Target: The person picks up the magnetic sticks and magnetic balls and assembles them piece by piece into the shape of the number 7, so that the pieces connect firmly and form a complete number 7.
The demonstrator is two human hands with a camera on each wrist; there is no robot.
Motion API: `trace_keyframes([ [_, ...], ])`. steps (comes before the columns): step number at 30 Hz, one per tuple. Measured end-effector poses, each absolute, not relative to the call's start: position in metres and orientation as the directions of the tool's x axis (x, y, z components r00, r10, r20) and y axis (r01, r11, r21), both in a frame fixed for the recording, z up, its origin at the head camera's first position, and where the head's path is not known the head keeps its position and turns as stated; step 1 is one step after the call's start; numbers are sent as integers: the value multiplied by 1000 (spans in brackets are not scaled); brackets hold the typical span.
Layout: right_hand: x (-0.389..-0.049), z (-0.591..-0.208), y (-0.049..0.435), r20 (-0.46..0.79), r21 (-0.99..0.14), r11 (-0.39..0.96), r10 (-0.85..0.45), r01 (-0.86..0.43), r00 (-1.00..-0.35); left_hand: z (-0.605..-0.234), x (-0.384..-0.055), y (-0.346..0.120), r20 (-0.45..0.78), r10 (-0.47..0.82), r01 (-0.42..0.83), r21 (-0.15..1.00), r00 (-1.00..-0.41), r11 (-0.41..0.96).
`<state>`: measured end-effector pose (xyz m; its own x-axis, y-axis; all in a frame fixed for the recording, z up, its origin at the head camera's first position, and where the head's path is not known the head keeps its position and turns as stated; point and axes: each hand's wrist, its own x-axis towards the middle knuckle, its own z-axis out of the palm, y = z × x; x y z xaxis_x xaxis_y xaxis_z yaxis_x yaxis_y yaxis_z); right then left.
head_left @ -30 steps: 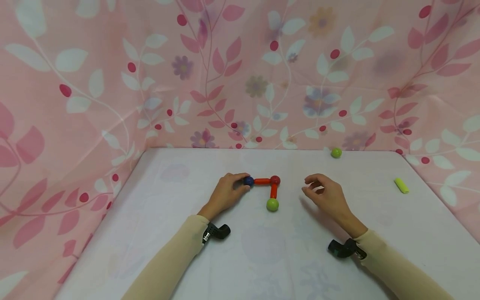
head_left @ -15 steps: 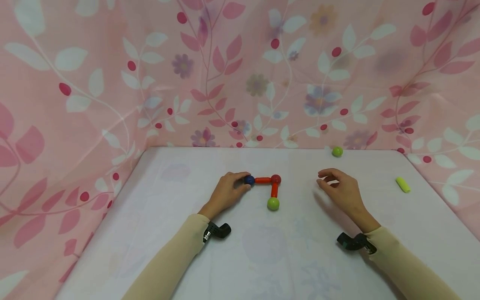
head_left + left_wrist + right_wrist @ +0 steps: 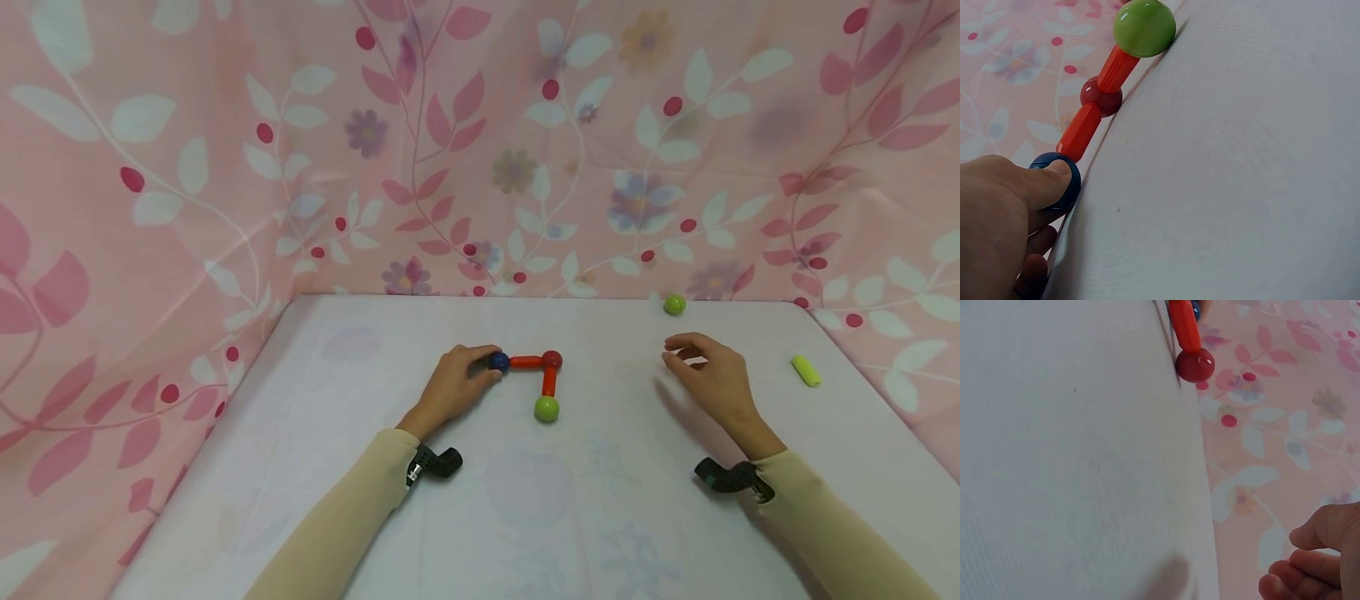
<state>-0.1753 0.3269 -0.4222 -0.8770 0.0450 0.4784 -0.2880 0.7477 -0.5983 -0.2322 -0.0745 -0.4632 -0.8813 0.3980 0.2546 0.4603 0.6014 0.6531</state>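
My left hand (image 3: pixel 447 390) pinches a blue ball (image 3: pixel 498 361) between thumb and fingers. From that ball a red rod (image 3: pixel 526 362) runs right to a dark red ball (image 3: pixel 551 360). A second red rod (image 3: pixel 549 382) joins the dark red ball to a green ball (image 3: pixel 547 408) nearer me, making an L shape on the table. My right hand (image 3: pixel 712 379) holds nothing, its fingers loosely bent, to the right of this piece. In the left wrist view the thumb lies on the blue ball (image 3: pixel 1063 181). Part of the blue ball is hidden by the fingers.
A loose green ball (image 3: pixel 675 305) lies at the table's far edge, beyond my right hand. A yellow-green rod (image 3: pixel 806 371) is near the right edge. Behind the white-covered table (image 3: pixel 525 533) hangs a pink flowered cloth (image 3: pixel 480 150).
My right hand has moved to the right, away from the joined rods and balls. The left hand has stayed in place on the blue ball.
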Motion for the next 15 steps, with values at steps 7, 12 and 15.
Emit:
trace_keyframes([
  [7, -175, -421, 348, 434, -590, 779, 83, -213, -897, -463, -232, -75, 250, 396, 456, 655, -883, 603],
  [12, -175, -421, 363, 413, -578, 797, 99, -176, -905, -463, -233, -75, 242, 397, 450, 658, -885, 603],
  [15, -176, -422, 372, 406, -571, 805, 107, -160, -908, -463, -233, -75, 250, 400, 457, 659, -882, 597],
])
